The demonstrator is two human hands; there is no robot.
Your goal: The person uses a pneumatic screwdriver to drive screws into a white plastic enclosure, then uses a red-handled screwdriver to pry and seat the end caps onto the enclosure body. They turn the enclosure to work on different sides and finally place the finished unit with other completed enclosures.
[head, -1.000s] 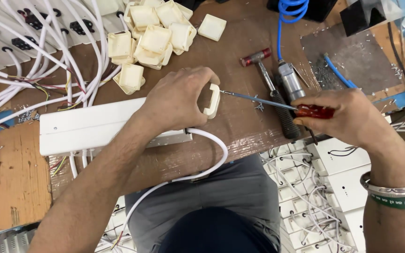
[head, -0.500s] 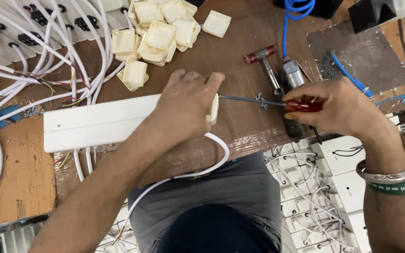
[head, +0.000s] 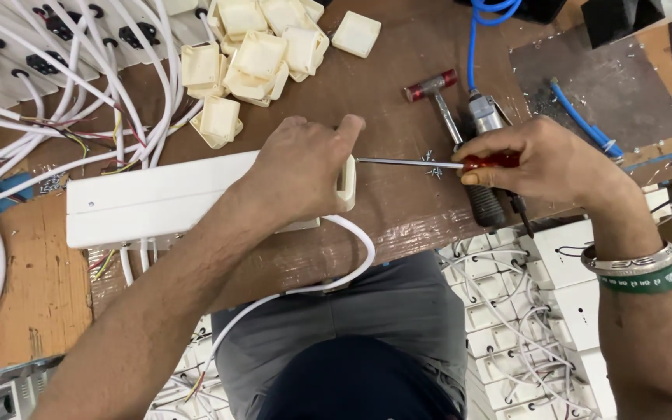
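Cluttered counter [head: 398, 85]: left hand [head: 305, 167] clamps the white power strip [head: 157, 198], right hand [head: 542, 163] grips the screwdriver [head: 429, 162], whose tip might slip off the end.

Single head-mounted view, looking steeply down from above the near edge of the workbench [head: 398, 194]. Close range: forearms and lap fill the lower frame. Far edge of the bench cut off at the top. No second view for overlap.
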